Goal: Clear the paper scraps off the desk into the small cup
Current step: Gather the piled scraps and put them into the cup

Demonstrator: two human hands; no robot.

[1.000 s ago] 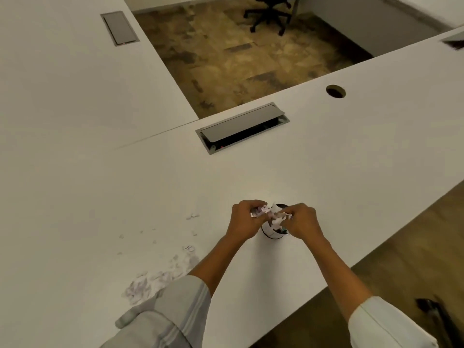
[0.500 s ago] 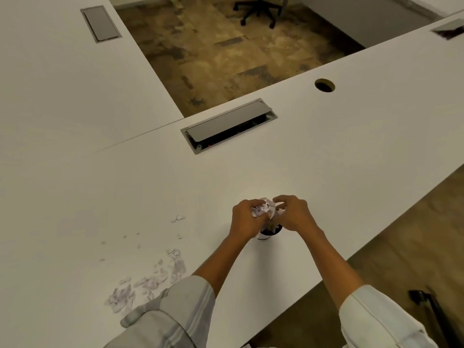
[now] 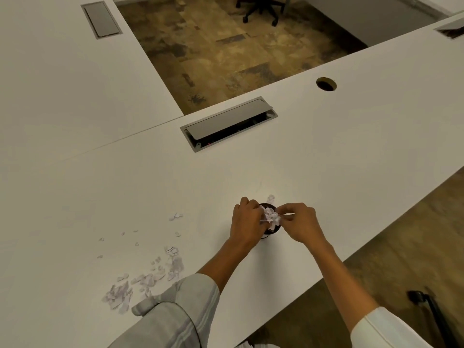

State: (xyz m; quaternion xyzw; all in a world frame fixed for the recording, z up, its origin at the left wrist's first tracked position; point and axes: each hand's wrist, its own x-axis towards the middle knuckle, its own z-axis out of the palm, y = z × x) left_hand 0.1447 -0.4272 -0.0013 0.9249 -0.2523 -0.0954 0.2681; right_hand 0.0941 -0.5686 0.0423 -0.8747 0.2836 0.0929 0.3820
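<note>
A small dark cup [image 3: 272, 229] stands on the white desk [image 3: 326, 159], mostly hidden between my hands. A wad of crumpled paper scraps [image 3: 271, 216] sits at its mouth. My left hand [image 3: 247, 222] grips the wad from the left and my right hand [image 3: 300, 223] pinches it from the right, both directly over the cup. One scrap [image 3: 270, 197] lies just behind the cup. Several loose scraps [image 3: 148, 277] are scattered on the desk to the left, beside my left sleeve, with smaller bits [image 3: 175, 216] farther out.
A grey cable hatch [image 3: 228, 123] is set into the desk beyond the cup, with a round cable hole [image 3: 326, 84] to its right. A second hatch [image 3: 101, 19] lies far left. The desk edge runs close on the right. An office chair [image 3: 261, 8] stands across the floor.
My hands have lowered the paper wad onto the cup's mouth and spread slightly apart. One scrap now lies behind the cup. The view has shifted a little.
</note>
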